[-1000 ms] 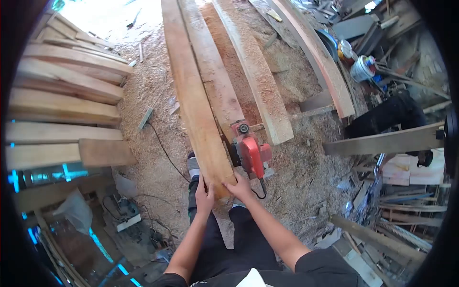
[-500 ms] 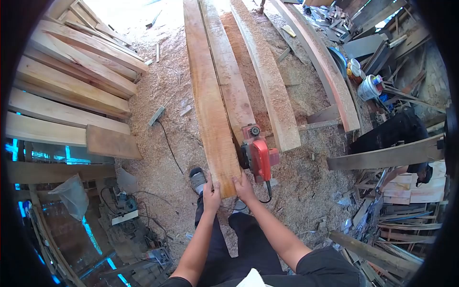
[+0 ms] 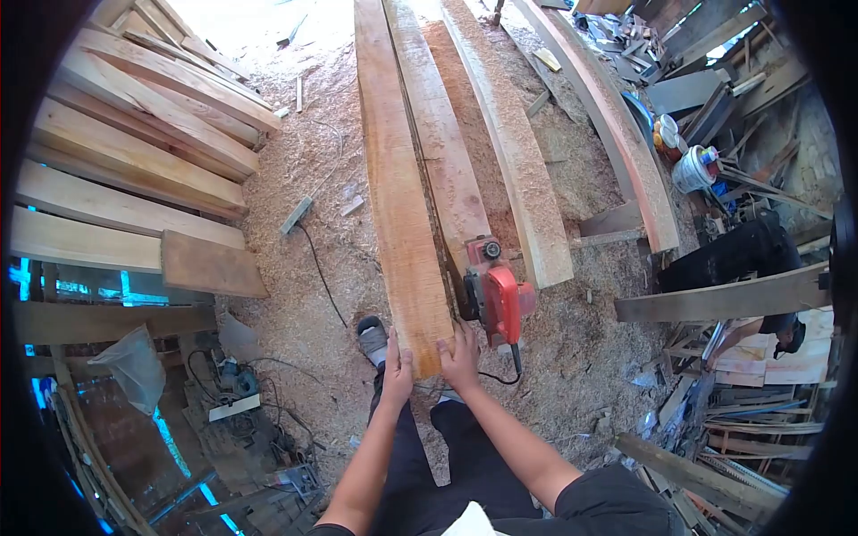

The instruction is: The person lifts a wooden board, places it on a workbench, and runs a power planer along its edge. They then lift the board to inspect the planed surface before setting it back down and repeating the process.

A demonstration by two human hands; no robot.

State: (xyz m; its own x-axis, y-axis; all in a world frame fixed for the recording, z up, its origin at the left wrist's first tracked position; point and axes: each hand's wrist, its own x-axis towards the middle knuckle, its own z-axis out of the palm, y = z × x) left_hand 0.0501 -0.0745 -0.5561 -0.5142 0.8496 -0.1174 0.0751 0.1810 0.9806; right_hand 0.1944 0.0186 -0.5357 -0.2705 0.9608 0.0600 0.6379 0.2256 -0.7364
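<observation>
Clasping the plank (image 3: 400, 192) end, left hand (image 3: 396, 368) and right hand (image 3: 460, 354) grip it; planer (image 3: 497, 293) beside.

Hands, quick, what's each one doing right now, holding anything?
Left hand: fingers closed on the near end of the long plank.
Right hand: fingers closed on that same plank end, beside the red planer.

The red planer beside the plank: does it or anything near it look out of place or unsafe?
Yes. The red electric planer lies on the sawdust floor, tight against the plank that the left hand and right hand grip at its near end. Its black cord loops loose by the person's feet.
</observation>
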